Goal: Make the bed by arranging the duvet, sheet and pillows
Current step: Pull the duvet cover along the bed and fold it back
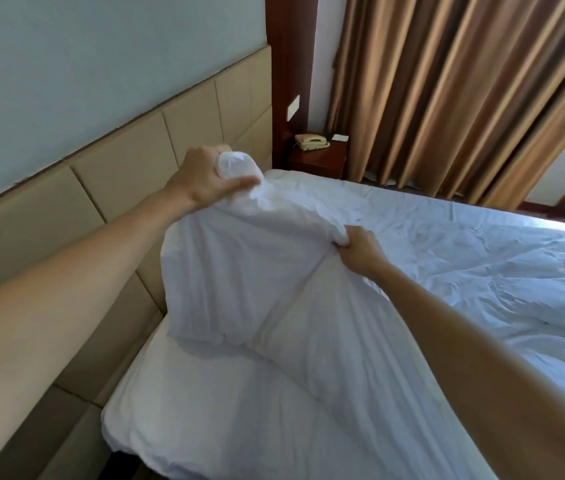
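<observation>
Broadly, the bed [447, 258] fills the centre and right of the frame, its white sheet [395, 216] rumpled and running from the padded beige headboard [118, 181] at left toward the lit right edge. Its near left corner [125, 424] hangs rounded over a dark gap beside the headboard panels, and a narrow slot of open room runs along that side. At the upper right, brown curtains [447, 91] hang close behind the far edge of the mattress, leaving only a thin strip of floor between them.

Across the lower middle lies the white duvet [274, 323], creased in long folds; its long axis runs diagonally from the upper centre down to the bottom right. Its raised end points up toward the headboard, lifted clear of the sheet, while the lower part drapes over the near side of the bed.

Both forearms reach in from the bottom corners. The left hand [201, 178] clenches a bunched corner of the duvet at the upper centre, thumb laid across the wad. The right hand [360, 251] pinches a fold of the same duvet a little lower and to the right.

Farther back, a dark wooden nightstand [315, 161] carries a beige telephone [310, 142].
</observation>
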Available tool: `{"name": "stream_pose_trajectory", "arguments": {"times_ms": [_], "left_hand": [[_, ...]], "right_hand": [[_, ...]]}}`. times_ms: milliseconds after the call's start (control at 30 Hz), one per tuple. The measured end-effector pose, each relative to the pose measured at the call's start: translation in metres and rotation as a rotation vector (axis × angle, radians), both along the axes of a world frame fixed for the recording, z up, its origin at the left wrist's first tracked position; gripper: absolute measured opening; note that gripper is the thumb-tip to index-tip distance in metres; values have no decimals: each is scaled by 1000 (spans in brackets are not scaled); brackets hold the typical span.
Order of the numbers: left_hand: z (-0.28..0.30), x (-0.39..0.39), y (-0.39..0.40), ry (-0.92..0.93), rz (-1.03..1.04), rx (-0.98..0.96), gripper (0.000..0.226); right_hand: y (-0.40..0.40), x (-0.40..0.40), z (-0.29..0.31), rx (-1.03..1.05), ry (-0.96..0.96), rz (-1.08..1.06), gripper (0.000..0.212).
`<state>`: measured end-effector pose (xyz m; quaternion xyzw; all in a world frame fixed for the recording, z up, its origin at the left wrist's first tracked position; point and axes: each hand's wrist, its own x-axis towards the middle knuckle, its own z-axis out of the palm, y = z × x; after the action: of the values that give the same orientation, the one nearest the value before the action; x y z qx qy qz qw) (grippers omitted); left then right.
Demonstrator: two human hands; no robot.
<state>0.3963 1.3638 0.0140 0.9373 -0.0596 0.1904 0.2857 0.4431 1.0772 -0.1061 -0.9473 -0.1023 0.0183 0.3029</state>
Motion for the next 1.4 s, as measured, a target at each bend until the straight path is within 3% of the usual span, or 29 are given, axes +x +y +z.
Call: {"name": "stream_pose_trajectory", "arguments": {"times_ms": [100, 200, 367, 500, 733, 833, 1000, 1167, 1233, 1300, 1367, 1400], "left_hand": [[-6, 19, 0, 171, -29, 417, 74], [-5, 50, 8, 255, 4, 593, 80], [-12, 132, 45, 205, 135, 877, 58], [-21, 206, 83, 105, 223, 934, 39], [-34, 341, 121, -215, 404, 750, 30], [-64, 374, 122, -43, 460, 703, 34], [-143, 398, 125, 351, 378, 754, 28], [-190, 419, 132, 520, 423, 671, 22], [-201, 431, 138, 472, 485, 490, 11], [-205, 446, 139, 306, 576, 171, 8], [-209, 463, 137, 130, 562, -93, 21], [-213, 467, 137, 131, 488, -162, 36]], "right_hand": [[3, 44, 21, 0, -77, 13, 19], [12, 86, 40, -23, -149, 35, 30], [51, 160, 61, -62, -215, 38, 25], [94, 229, 64, -122, -242, 35, 26], [144, 359, 59, -71, -332, -140, 32], [148, 396, 17, -145, -261, -139, 28], [145, 415, -66, -300, -40, -47, 23], [156, 440, -102, -319, -16, -25, 16], [160, 450, -107, -330, -13, -28, 14], [159, 461, -112, -307, -27, -73, 12], [155, 470, -118, -258, -47, -138, 9], [153, 472, -122, -235, -35, -155, 8]]}}
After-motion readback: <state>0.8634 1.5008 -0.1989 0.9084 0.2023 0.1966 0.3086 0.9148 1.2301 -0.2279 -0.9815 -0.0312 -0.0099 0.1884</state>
